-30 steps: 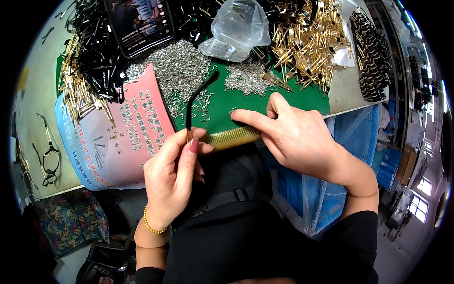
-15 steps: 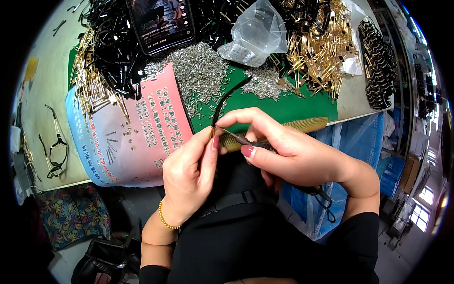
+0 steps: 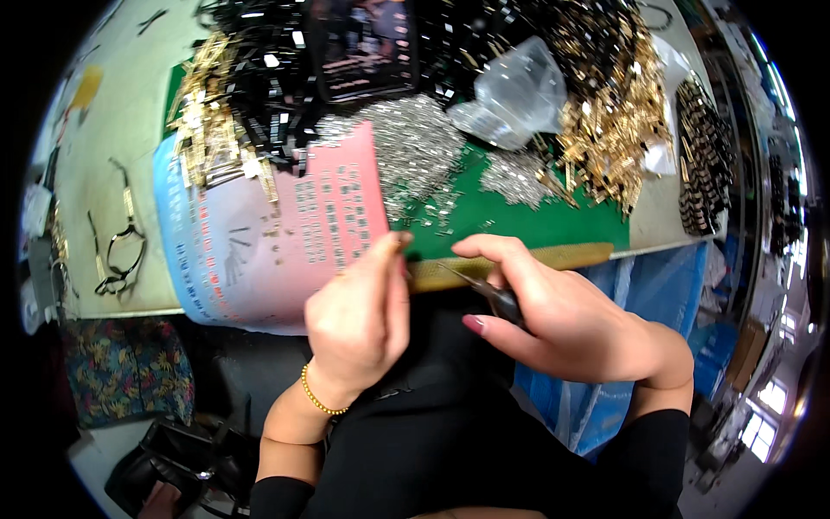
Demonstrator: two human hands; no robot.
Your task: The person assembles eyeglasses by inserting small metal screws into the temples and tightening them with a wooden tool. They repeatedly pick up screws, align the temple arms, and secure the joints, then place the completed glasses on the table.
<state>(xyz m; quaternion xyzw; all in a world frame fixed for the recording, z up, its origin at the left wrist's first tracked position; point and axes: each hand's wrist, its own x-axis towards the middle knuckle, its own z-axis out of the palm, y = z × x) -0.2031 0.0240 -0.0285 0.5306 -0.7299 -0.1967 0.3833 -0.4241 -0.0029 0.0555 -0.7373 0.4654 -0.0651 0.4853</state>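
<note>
Black-handled tool in the right hand (image 3: pixel 566 324), at the near edge of the green mat (image 3: pixel 553 227).
The tool (image 3: pixel 504 303) points its thin shaft toward the left hand (image 3: pixel 359 316), whose fingertips pinch close by the mat's near edge; blur hides whether they hold anything. Small silver pieces (image 3: pixel 419 143) lie heaped on the mat, gold parts (image 3: pixel 609 143) toward its far right, a pink-and-blue sheet (image 3: pixel 281 285) over its left part.

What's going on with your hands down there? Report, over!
Left hand pinched, anything held too blurred to tell. Right hand gripping dark-handled tool, tip apart from left hand. Silver bits piled beyond both hands.
</note>
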